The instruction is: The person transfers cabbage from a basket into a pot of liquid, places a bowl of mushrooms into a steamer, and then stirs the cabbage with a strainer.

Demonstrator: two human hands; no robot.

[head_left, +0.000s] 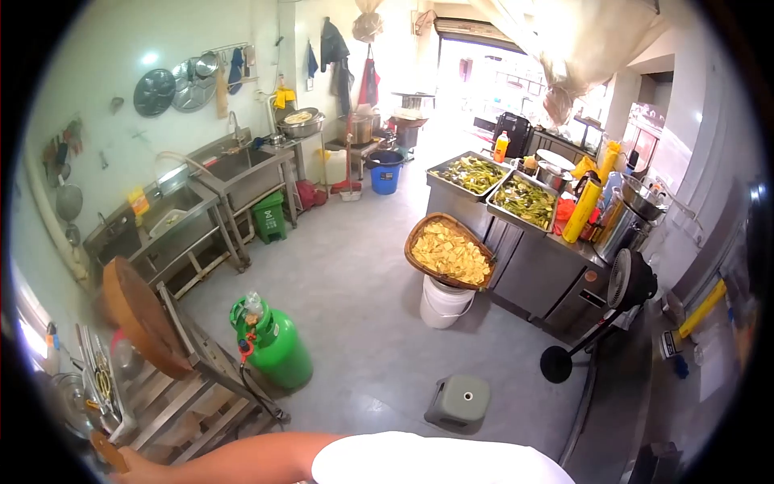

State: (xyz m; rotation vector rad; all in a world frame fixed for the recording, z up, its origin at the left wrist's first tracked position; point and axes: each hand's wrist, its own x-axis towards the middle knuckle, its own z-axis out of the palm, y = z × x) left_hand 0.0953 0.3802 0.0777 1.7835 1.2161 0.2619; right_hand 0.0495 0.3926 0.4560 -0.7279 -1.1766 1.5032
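My bare right arm reaches from a white sleeve along the bottom edge to the lower left corner. There my right hand (139, 469) is closed around a brown wooden handle (109, 452). What the handle belongs to is cut off and hidden in the dark rim. Just beyond the hand is a metal tray (109, 385) with several long utensils. A thick round wooden chopping board (141, 319) stands on edge beside a slatted metal rack (189, 403). My left hand is out of view.
A green gas cylinder (278, 347) and a grey stool (458, 402) stand on the floor. A basket of pale sliced food (449, 250) rests on a white bucket (446, 302). Trays of greens (522, 202) top the counter by a black fan (630, 280). Sinks (230, 164) line the left wall.
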